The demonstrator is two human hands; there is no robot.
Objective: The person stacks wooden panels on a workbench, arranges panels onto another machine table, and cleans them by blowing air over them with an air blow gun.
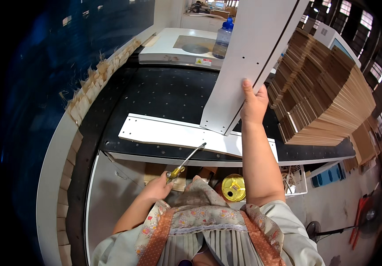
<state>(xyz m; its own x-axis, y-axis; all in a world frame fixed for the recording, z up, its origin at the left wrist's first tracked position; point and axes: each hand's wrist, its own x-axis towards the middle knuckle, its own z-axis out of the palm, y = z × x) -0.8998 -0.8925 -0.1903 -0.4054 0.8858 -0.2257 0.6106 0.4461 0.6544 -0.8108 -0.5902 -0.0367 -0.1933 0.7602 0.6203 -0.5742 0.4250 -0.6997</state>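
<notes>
My right hand (254, 104) grips the long edge of a tall white board (240, 66), thumb on its broad face. The board stands tilted up, with a dark groove along one side and several small holes. Its lower end meets a second white board (164, 131), which lies flat along the table's near edge. Low on the left, my left hand (159, 187) is closed round a yellow-handled tool with a thin metal shaft (193, 154). The shaft's dark tip is at the lying board's near edge; whether it touches cannot be made out.
The black table (164, 88) is dotted with small holes. A stack of brown boards (324, 93) stands on its right. Behind are a white machine (173, 46) and a blue-capped bottle (223, 40). A yellow round container (233, 188) sits below the near edge; a fan (370, 216) stands at right.
</notes>
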